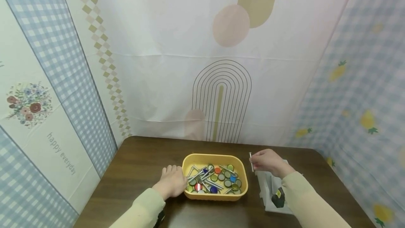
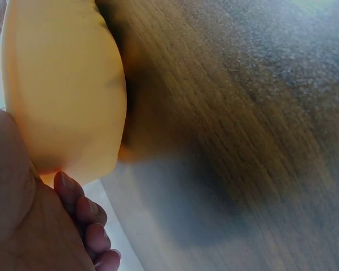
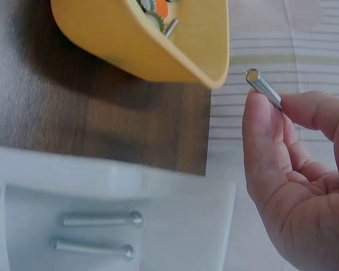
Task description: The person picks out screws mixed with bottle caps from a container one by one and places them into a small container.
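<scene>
A yellow plastic basin (image 1: 218,197) on the table holds several silver bolts (image 1: 214,184) and coloured bottle caps (image 1: 227,174). My left hand (image 1: 172,181) grips the basin's left side; in the left wrist view its curled fingers (image 2: 93,213) lie by the basin's outer wall (image 2: 67,84). To the right of the basin, my right hand (image 1: 269,161) pinches one bolt (image 1: 251,162) between thumb and fingertips, above the white tray (image 1: 269,205). Two bolts (image 3: 98,220) lie side by side in that tray in the right wrist view.
The dark wooden table (image 1: 142,161) ends at a white patterned cloth (image 1: 158,90) behind. Checked cloths hang at both sides. A black and yellow patch (image 1: 278,198) shows on the white tray beside the right forearm.
</scene>
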Tool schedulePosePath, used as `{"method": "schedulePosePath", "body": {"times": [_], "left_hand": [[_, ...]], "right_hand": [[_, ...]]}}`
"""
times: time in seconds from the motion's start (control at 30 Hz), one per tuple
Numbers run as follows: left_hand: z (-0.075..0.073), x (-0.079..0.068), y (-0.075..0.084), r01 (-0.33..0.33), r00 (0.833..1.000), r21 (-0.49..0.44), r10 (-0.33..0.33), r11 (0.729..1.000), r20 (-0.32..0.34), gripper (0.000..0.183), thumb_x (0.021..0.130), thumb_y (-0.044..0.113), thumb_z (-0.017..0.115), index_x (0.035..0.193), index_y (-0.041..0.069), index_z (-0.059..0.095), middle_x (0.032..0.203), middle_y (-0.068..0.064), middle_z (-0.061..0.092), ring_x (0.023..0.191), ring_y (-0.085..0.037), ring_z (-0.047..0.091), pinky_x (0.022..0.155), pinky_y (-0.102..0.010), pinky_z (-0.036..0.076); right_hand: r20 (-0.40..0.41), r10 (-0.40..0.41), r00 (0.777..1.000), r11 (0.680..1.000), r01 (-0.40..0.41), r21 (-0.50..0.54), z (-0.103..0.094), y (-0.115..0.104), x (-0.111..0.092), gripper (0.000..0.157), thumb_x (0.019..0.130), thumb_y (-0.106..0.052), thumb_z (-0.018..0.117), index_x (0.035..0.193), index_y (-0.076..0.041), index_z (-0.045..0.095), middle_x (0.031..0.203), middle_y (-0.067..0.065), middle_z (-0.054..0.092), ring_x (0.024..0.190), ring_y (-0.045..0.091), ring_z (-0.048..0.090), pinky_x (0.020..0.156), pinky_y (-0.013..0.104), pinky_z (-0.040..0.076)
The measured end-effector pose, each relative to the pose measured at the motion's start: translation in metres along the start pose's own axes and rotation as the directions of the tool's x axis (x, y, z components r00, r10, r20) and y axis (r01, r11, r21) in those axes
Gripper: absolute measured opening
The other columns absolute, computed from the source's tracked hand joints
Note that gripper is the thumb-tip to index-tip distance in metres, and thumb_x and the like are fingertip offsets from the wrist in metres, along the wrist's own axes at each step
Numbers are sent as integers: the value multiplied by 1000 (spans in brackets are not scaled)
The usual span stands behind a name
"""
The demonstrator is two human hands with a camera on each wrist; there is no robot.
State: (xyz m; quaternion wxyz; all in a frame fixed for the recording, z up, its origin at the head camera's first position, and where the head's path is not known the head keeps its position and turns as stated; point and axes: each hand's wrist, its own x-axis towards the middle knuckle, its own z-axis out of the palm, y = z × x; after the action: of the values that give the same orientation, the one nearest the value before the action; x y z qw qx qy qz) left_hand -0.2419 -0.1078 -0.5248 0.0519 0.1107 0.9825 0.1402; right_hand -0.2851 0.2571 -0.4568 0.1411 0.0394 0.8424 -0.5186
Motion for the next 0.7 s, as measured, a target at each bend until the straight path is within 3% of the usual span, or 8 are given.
{"method": "schedulePosePath", "body": {"times": [0.4, 0.7], "left_hand": [[-3, -1, 0, -4, 1000, -14, 4, 1000, -2, 30, 93, 31, 50, 95, 0, 50, 86, -10, 41, 85, -30, 36, 81, -50, 29], [-2, -1, -2, -3, 1000, -20, 3, 1000, -1, 34, 93, 32, 51, 100, -1, 52, 88, -11, 42, 87, -30, 37, 83, -51, 29]], "right_hand": [[-18, 20, 1000, 1000, -20, -23, -46, 30, -11, 35, 92, -12, 62, 111, 17, 58, 99, 15, 66, 84, 19, 66, 75, 34, 54], [-127, 119, 985, 972, -141, -190, -36, 48, -13, 9, 80, -4, 62, 72, 1, 59, 61, 6, 58, 55, 15, 58, 56, 30, 50]]}}
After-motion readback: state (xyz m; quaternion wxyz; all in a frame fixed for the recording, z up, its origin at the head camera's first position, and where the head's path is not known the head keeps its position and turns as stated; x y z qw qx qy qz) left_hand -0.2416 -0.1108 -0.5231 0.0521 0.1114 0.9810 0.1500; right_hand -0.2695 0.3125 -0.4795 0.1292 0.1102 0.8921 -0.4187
